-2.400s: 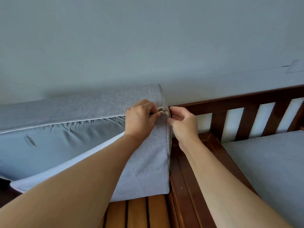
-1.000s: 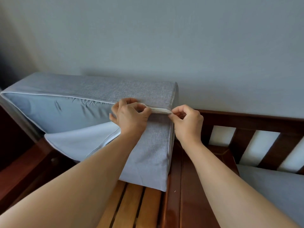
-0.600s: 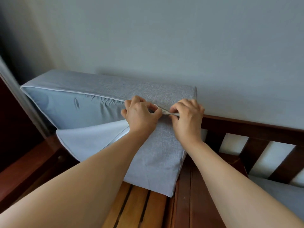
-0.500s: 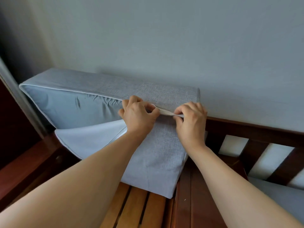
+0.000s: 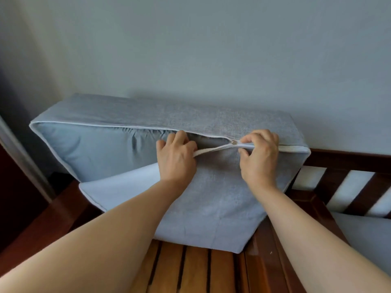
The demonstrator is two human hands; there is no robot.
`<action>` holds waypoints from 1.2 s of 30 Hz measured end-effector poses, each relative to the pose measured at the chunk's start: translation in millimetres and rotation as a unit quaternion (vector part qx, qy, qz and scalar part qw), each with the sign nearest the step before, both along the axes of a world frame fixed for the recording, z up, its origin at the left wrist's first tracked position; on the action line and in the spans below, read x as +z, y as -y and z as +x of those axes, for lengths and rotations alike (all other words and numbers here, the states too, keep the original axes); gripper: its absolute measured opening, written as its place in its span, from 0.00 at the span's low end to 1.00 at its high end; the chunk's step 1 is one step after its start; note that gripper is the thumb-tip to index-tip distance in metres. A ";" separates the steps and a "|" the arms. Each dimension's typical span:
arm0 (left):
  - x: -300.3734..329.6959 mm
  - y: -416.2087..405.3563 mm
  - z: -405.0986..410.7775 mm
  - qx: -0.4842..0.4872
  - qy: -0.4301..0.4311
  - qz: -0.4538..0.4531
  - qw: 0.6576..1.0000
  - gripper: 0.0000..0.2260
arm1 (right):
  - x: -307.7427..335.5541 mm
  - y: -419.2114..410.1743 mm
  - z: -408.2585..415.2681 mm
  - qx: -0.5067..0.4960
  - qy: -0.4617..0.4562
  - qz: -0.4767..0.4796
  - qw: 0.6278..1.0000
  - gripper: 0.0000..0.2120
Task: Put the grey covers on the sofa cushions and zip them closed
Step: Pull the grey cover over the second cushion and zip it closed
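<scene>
On the wooden sofa frame point(image 5: 196, 269) by the wall, cushion point(image 5: 88, 149) stands on edge w/ grey cover point(image 5: 211, 197) half zipped, left hand point(image 5: 176, 163) gripping the loose zip edge, right hand point(image 5: 259, 159) pinching near the zip pull point(image 5: 233, 142).

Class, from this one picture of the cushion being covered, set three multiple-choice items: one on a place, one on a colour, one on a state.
1. Where does the zipper slider sit?
A. between the two hands
B. at the cushion's far left corner
C. on the wooden slats

2. What colour is the cover?
A. red
B. grey
C. green

3. How far is the zip closed?
A. fully closed
B. not started
C. closed only at the right end

Answers: 1 A, the slider lies between the left hand and the right hand. 2 B, the fabric is grey. 3 C, the teeth meet right of the slider, while the inner cushion shows through the gap to its left.
</scene>
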State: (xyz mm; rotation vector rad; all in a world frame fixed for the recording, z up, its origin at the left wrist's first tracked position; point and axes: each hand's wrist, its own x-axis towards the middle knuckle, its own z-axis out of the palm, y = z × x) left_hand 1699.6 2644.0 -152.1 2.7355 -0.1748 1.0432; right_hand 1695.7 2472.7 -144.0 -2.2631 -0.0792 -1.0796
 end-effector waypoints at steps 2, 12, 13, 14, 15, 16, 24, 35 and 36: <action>5.6 -24.1 1.6 -0.017 0.030 0.012 0.999 0.10 | -0.5 -6.8 -1.6 -0.029 -0.008 0.001 1.000 0.09; 25.6 -137.8 8.5 0.155 -0.109 0.131 0.973 0.09 | 4.6 -16.0 -7.3 -0.068 -0.030 0.003 0.997 0.08; 26.8 -146.2 9.1 0.165 -0.115 0.140 0.970 0.10 | 5.3 -18.0 -7.1 -0.072 -0.031 0.006 0.997 0.08; 27.4 -151.7 9.5 0.167 -0.121 0.146 0.968 0.10 | 5.9 -20.1 -6.8 -0.077 -0.033 0.011 0.996 0.08; 27.9 -155.6 9.2 0.167 -0.124 0.146 0.967 0.10 | 6.5 -22.4 -6.6 -0.083 -0.036 0.017 0.996 0.08; 29.0 -159.0 9.3 0.167 -0.124 0.142 0.968 0.09 | 7.0 -25.0 -6.3 -0.090 -0.039 0.023 0.995 0.08; 38.4 -191.7 22.9 -0.019 -0.026 0.181 0.983 0.06 | 9.9 -45.8 -8.9 -0.157 -0.040 0.043 0.986 0.08; 36.4 -221.0 41.2 -0.185 -0.017 0.138 0.973 0.03 | 9.4 -91.4 -18.9 -0.247 -0.116 0.063 0.960 0.18; 36.6 -222.5 41.6 -0.190 -0.026 0.131 0.973 0.03 | 9.7 -92.4 -20.5 -0.248 -0.117 0.070 0.959 0.19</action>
